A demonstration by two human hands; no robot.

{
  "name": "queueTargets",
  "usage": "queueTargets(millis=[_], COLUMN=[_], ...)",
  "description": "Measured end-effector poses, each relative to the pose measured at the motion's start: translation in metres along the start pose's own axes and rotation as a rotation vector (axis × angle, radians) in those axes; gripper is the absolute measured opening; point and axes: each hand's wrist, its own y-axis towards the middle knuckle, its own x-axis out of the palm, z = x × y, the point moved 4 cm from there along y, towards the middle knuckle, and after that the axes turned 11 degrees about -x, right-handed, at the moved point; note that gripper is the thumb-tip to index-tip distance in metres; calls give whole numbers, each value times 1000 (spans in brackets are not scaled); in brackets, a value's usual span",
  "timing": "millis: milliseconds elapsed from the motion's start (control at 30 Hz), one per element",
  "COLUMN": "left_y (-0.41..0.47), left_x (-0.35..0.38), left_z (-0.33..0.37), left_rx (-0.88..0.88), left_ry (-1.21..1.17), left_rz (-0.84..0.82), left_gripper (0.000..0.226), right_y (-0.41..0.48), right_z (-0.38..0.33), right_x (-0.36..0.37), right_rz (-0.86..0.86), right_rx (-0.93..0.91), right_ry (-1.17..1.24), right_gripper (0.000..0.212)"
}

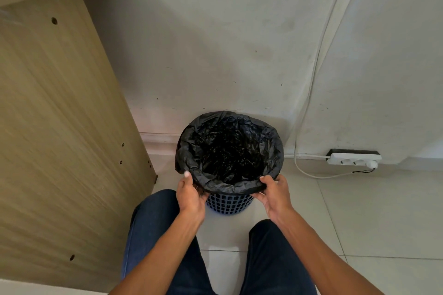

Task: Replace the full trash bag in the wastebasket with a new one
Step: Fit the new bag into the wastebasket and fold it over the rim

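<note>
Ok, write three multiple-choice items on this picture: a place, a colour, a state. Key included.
1. Where is the power strip?
A. right of the wastebasket, by the wall
B. inside the wastebasket
C. under the wastebasket

2. What colour is the wastebasket?
A. red
B. blue
C. white

3. How is the bag?
A. tied shut
B. lying on the floor
C. open, folded over the rim

Key: 1 A, it lies at the wall's foot on the right; 2 B, blue lattice shows below the bag; 3 C, the left hand and right hand hold its folded edge.
</note>
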Motion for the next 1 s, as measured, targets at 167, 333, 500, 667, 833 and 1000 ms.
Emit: queueTargets(millis=[167, 333, 500, 667, 833, 1000], left_y=[2, 4, 6, 3, 4, 1], left_x=[-1, -4, -14, -13, -6, -4], left_z=[-1, -1, 5, 17, 24, 14], left_rx=[-62, -172, -113, -57, 1, -4], left_ry=[1, -22, 134, 104, 303, 196], left_rz=[34, 40, 114, 114, 174, 162], left_gripper=[23, 22, 17, 28, 21, 17], right_y=[18, 29, 38, 53, 53, 19], right_z=[-8, -12, -19, -26, -30, -22], right_x=[2, -1, -5, -1, 1, -4], right_rz=[-81, -104, -138, -175, -146, 21], right_rx=[36, 26, 28, 33, 28, 88], right_ry=[-45, -92, -169, -255, -234, -14], right_gripper=[36, 36, 32, 33, 31, 37])
